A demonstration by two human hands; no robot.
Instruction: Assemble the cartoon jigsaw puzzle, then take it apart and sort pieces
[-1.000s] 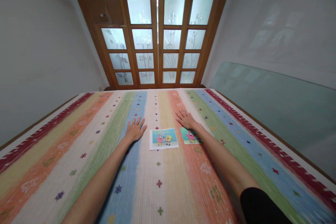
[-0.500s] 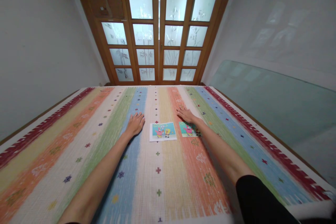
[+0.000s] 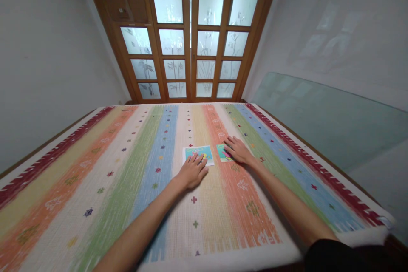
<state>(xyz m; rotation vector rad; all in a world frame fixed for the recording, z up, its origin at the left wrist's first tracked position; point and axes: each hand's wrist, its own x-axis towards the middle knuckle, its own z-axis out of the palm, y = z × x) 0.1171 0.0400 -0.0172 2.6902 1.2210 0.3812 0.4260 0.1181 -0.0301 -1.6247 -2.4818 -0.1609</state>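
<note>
Smooth paper picture cards (image 3: 199,149), matt textured cloth (image 3: 219,216), smooth wooden door frame (image 3: 257,29), frosted glass panes (image 3: 210,6)

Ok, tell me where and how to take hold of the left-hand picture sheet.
Probably best to pinch the picture sheet by its left edge, the left hand coming from the left, thumb on top. It lies flat on the striped cloth, so only thin edges offer a grip; its right edge faces the other sheet.
</note>
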